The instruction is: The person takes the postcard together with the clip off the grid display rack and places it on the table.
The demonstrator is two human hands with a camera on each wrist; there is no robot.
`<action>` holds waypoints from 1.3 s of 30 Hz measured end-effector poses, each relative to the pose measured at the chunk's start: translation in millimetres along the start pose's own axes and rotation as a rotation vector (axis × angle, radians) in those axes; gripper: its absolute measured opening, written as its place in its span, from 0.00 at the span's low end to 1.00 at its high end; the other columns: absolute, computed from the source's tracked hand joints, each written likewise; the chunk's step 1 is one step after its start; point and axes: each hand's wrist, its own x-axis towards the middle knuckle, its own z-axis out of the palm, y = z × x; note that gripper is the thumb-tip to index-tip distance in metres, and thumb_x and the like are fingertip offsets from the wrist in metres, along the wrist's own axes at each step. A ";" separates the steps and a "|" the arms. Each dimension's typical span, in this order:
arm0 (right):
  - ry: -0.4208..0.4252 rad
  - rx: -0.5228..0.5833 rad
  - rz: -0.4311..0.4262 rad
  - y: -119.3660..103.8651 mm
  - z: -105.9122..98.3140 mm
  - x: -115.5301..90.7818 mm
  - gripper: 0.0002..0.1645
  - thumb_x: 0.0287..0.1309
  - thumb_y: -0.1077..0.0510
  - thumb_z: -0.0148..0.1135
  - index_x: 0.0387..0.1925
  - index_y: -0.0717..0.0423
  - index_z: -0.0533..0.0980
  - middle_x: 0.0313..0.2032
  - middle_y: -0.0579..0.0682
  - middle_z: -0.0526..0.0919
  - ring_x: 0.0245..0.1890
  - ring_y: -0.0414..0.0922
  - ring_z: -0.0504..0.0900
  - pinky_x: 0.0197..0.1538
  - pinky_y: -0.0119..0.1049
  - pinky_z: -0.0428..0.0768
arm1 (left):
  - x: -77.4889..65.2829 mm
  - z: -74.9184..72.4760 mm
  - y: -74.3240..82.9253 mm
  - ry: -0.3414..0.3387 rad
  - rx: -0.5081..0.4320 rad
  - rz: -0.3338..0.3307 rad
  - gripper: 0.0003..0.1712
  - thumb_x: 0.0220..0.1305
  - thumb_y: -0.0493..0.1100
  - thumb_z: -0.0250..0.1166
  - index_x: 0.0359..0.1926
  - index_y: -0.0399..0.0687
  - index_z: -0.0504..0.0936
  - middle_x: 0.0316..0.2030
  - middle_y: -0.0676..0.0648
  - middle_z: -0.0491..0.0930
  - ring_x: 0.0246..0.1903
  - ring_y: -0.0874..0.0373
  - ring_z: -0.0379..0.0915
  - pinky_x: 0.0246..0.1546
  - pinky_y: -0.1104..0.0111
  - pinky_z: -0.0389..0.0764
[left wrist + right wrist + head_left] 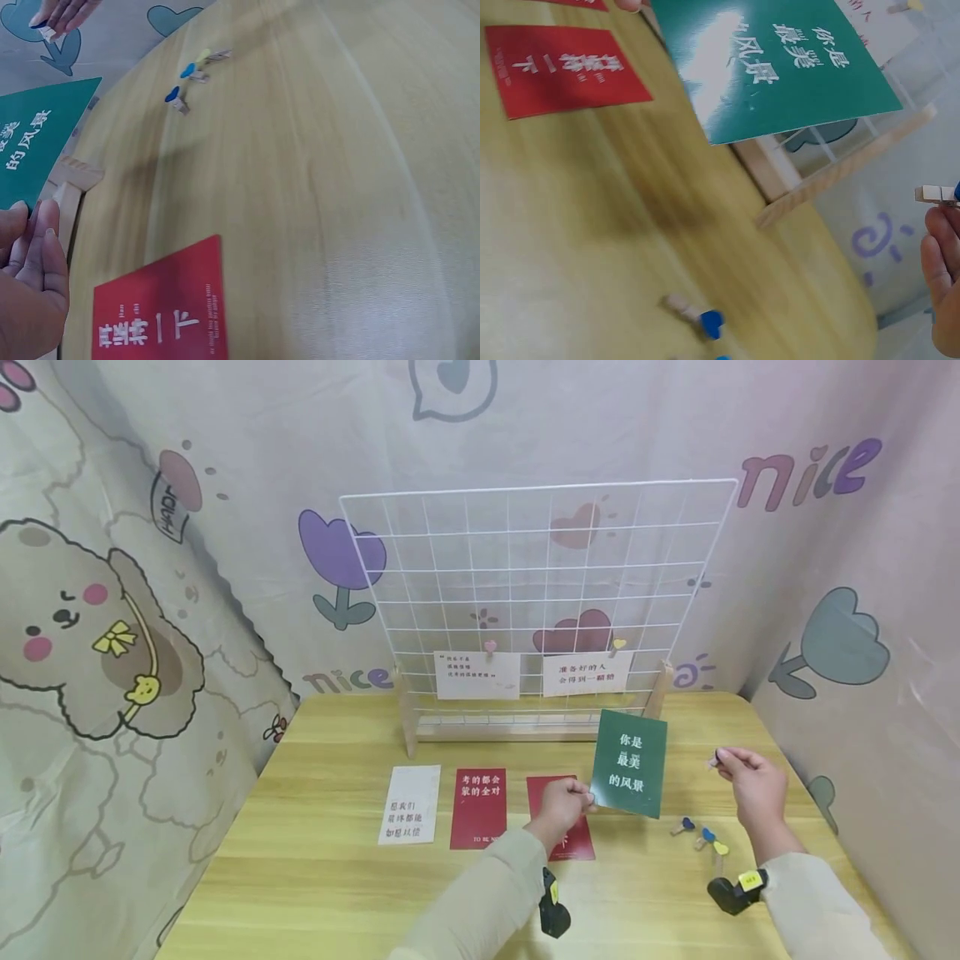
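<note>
My left hand pinches the lower left corner of a green card with white lettering, held up above the table in front of the grid rack. Off to the right, my right hand pinches a small wooden clothespin with a dark blue top. Beneath the left hand lies a red card, partly covered by that hand in the head view. Several more clothespins with blue and yellow heart tops, among them a dark blue one, lie on the table between the hands.
A white wire grid rack in a wooden base stands at the back. Two white cards, the left and right, hang on it from heart clothespins. Another white card and a red card lie on the table.
</note>
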 end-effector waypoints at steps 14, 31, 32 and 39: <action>-0.005 -0.044 0.165 -3.7 3.6 -65.7 0.14 0.41 0.55 0.66 0.31 0.58 0.77 0.24 0.43 0.80 0.24 0.36 0.79 0.29 0.24 0.76 | -6.3 5.2 -22.2 0.027 0.015 -0.037 0.02 0.50 0.30 0.60 0.27 0.34 0.74 0.22 0.48 0.73 0.23 0.55 0.76 0.27 0.67 0.77; -0.188 -0.352 0.331 -60.9 11.4 -138.4 0.16 0.47 0.54 0.62 0.33 0.64 0.74 0.24 0.44 0.80 0.24 0.35 0.78 0.28 0.27 0.77 | -12.7 7.3 -35.5 0.030 0.073 -0.115 0.03 0.51 0.28 0.57 0.28 0.36 0.75 0.20 0.47 0.74 0.19 0.56 0.74 0.21 0.65 0.78; -0.190 -0.362 0.339 -65.6 12.7 -142.1 0.16 0.47 0.56 0.62 0.33 0.66 0.74 0.25 0.46 0.80 0.25 0.35 0.78 0.30 0.27 0.77 | -13.0 7.8 -36.3 0.031 0.074 -0.121 0.03 0.51 0.28 0.57 0.28 0.36 0.75 0.20 0.47 0.74 0.18 0.56 0.74 0.21 0.66 0.78; -0.234 -0.448 0.366 -74.8 12.8 -155.7 0.17 0.49 0.57 0.60 0.36 0.69 0.72 0.31 0.53 0.80 0.25 0.34 0.78 0.33 0.29 0.78 | -15.9 12.9 -42.0 0.040 0.059 -0.133 0.05 0.49 0.26 0.57 0.24 0.36 0.75 0.19 0.46 0.73 0.17 0.58 0.73 0.19 0.70 0.76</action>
